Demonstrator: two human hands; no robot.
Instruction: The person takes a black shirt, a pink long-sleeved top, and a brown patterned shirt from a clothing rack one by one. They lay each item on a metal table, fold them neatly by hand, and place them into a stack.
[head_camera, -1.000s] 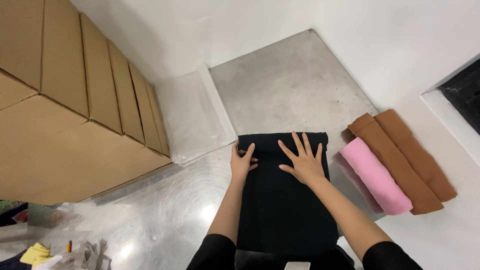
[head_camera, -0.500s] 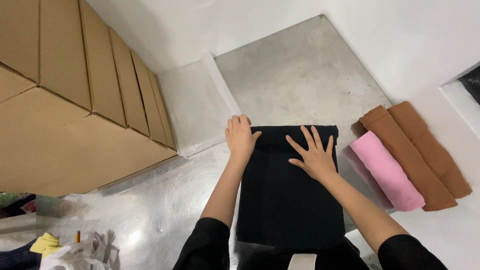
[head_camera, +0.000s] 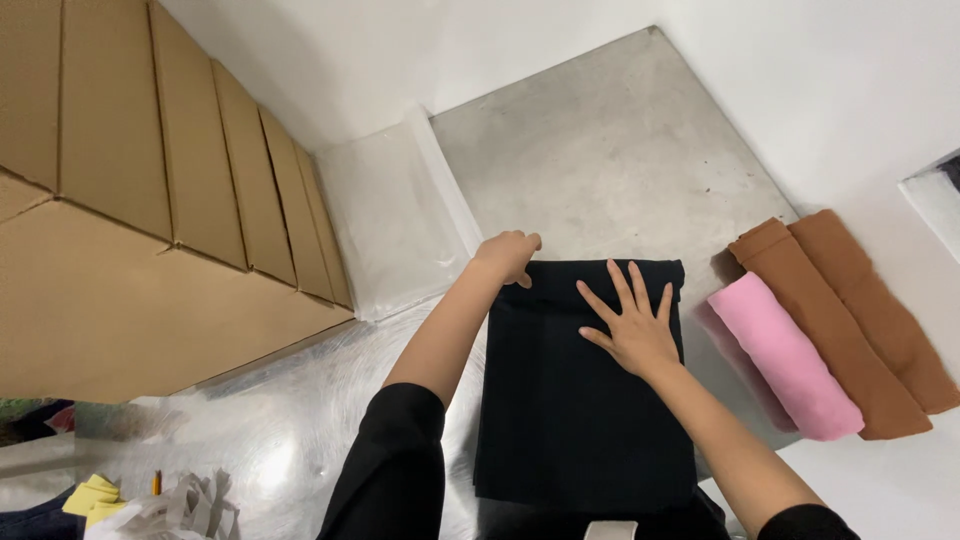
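Head view: a black cloth lies folded flat on the grey counter, long side running toward the person. The left hand curls its grip over the cloth's far left corner, fingers bent and pinching the edge. The right hand rests just right of it, palm down and fingers spread wide, holding nothing, only pressing the fabric flat.

The cloth looks soft, light and limp; it would likely sag if lifted by one point, so the corners or a folded edge seem the best places to take it.

Further right of the right hand lie a pink roll and two brown rolls, side by side. Left of the left hand sit a clear plastic sheet and cardboard boxes.
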